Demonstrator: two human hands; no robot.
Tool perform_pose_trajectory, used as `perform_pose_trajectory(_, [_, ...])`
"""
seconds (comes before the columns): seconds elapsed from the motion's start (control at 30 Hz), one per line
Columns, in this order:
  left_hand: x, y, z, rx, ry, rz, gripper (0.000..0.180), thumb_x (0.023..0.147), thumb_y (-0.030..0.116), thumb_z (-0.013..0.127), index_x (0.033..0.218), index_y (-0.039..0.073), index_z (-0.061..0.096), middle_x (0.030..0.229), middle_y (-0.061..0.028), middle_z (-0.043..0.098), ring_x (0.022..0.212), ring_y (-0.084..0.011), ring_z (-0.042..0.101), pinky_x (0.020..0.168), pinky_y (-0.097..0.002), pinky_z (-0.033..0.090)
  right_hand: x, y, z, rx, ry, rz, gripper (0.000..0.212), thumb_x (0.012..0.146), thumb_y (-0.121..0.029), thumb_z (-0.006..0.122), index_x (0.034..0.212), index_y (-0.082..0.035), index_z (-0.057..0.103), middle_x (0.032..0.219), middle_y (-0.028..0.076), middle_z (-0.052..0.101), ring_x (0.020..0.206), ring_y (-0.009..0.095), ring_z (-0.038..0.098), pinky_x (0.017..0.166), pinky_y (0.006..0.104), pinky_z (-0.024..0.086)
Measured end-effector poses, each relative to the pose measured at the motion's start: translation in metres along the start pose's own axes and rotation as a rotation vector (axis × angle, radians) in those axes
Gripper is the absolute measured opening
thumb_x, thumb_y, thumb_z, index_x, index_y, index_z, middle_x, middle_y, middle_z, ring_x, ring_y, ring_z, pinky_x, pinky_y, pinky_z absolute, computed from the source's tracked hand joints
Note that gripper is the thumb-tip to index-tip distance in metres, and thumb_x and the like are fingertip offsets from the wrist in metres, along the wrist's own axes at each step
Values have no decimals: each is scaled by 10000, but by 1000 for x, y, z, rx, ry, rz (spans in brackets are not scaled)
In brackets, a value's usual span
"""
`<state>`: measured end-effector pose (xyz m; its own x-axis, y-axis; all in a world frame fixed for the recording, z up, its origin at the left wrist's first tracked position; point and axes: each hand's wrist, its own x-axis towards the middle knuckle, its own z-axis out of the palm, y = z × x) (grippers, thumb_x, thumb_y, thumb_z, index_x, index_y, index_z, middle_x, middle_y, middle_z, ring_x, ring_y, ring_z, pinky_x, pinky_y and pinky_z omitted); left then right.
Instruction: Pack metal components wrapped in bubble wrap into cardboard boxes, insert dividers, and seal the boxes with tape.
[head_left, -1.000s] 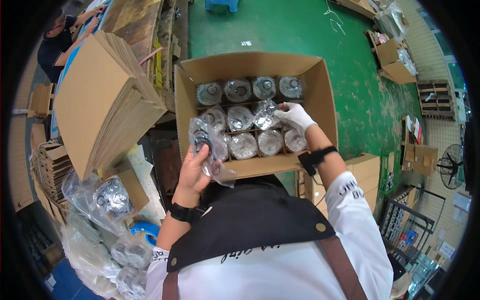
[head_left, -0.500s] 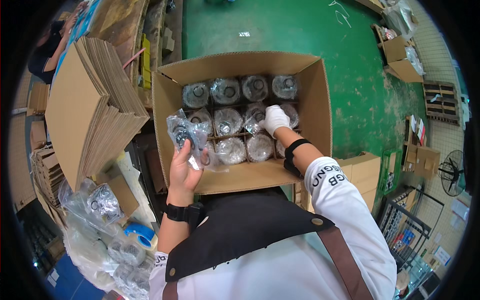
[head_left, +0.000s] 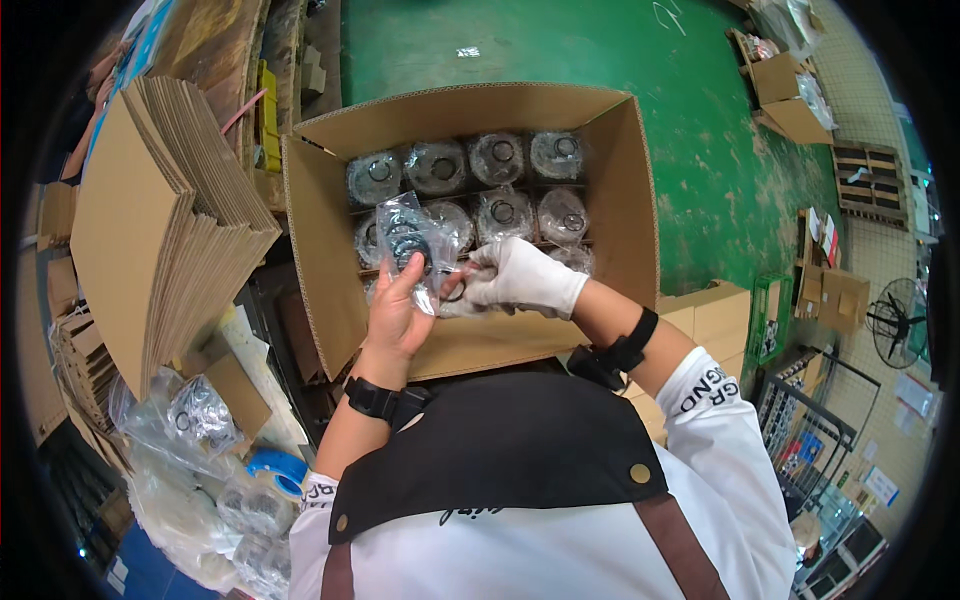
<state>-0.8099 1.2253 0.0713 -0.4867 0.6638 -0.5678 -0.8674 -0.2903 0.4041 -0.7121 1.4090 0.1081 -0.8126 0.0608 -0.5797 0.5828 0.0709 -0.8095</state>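
Note:
Over the open cardboard box [head_left: 625, 200], my bare left hand [head_left: 398, 318] is closed on a clear plastic bag [head_left: 402, 212] with several black rings inside. A loose black ring [head_left: 456, 291] shows by its fingertips. My right hand [head_left: 530, 278], in a white glove, has its fingers pinched together right beside the left fingers; what they hold, if anything, is hidden. Below both hands, round bubble-wrapped items [head_left: 497, 158] stand in rows between cardboard dividers. A black ring lies on top of many of them; the nearest row is mostly covered by my hands.
A tall stack of flat cardboard [head_left: 150, 220] leans at the left. Nearer stand plastic-wrapped goods [head_left: 200, 415] and a roll of blue tape [head_left: 278, 468]. Closed cartons [head_left: 715, 325] and a green crate [head_left: 768, 318] are at the right, with a black fan [head_left: 895, 318] beyond.
My right hand has come up from the wrapped items in the box and moved left to the fingers of my left hand. The left hand still holds the bag.

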Motion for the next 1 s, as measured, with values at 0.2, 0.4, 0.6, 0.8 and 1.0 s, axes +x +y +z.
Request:
perform_pose_trajectory(0.2, [-4,19,-23,46,-14,21,319,963,90,555,1266,160,482,1170,-48,590,1089,-236,594,900,-469,541,0,112,-75,-804,-62,399,408,698,-230,782,1043,-24,711,938,158,710,876,293,688,775,377,540])
perform_pose_trajectory(0.4, [-24,25,-19,20,-53,-79,330,945,98,592,1253,156,491,1152,-31,597,1060,-218,608,872,-497,547,8,20,-43,-566,244,219,543,730,-368,782,1074,28,644,999,183,687,943,304,666,863,359,512])
perform_pose_trajectory(0.6, [-21,12,-22,384,-48,-96,458,847,68,703,1255,65,495,1135,-54,609,993,-183,637,804,-350,569,15,-2,51,-114,133,-159,653,727,-317,812,1185,72,557,973,153,687,891,195,651,811,314,517])
perform_pose_trajectory(0.8, [-40,32,-38,138,-290,-326,586,862,127,676,1381,79,409,1238,-108,579,1102,-229,602,853,-441,565,0,-12,55,107,-153,-82,387,803,-155,733,1149,-11,635,862,53,679,768,100,593,716,293,507])
perform_pose_trajectory(1.0, [-36,27,-38,22,-254,-428,428,923,106,612,1327,70,474,1217,-98,592,1079,-235,615,844,-512,566,-3,-20,50,-169,90,-108,416,739,-240,783,1021,20,623,785,132,660,717,175,629,681,303,508])
